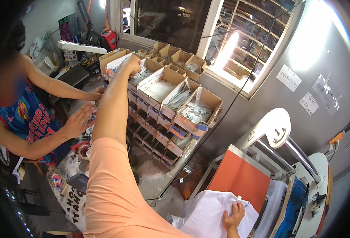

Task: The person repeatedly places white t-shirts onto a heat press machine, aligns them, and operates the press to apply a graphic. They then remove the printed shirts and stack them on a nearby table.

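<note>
My left arm, in an orange sleeve, stretches away to a row of cardboard boxes. My left hand (132, 66) is over one of the far-left boxes, its fingers curled down; whatever they hold is hidden. Small clear plastic packets (142, 75) lie in the box beside it. At the lower right, my right hand (233, 216) rests with its fingers spread on a white garment (206, 210), near its collar. The garment is draped over the near edge of the orange-red pad (240, 178) of a heat press (276, 127).
Cardboard bins (198, 111) with packets stand in stacked tiers under the window. A co-worker in a blue jersey (32, 119) has both hands over the cluttered table at left. A black cable (238, 95) hangs across. A white machine base (317, 186) with metal rods stands at right.
</note>
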`<act>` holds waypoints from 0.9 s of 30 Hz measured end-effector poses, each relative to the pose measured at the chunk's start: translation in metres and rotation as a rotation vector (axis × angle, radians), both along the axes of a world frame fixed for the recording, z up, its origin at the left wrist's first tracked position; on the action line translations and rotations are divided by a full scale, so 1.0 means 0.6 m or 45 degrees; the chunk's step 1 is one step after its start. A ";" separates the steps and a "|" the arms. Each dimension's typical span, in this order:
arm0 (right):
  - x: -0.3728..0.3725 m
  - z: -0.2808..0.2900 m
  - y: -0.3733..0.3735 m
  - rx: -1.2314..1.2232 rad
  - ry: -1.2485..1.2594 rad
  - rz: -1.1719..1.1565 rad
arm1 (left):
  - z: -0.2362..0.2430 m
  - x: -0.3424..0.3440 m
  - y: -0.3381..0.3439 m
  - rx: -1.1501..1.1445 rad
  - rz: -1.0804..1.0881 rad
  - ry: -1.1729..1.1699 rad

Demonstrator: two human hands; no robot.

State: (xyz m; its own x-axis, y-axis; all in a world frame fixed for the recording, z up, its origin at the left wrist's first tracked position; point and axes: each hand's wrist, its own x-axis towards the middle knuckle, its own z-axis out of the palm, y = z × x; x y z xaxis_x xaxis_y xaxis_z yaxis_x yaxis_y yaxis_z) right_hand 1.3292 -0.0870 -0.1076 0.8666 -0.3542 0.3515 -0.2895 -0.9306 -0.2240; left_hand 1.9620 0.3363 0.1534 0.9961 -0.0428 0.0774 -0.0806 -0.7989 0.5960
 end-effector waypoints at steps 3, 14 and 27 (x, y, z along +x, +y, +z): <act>0.003 0.002 0.000 0.020 -0.003 0.004 | -0.020 0.018 0.006 -0.085 -0.012 0.041; 0.005 0.014 0.007 0.020 -0.017 0.003 | 0.010 -0.020 0.006 -0.519 0.074 0.069; 0.003 0.013 0.004 0.062 -0.032 -0.011 | 0.037 -0.058 0.013 -0.589 0.095 -0.429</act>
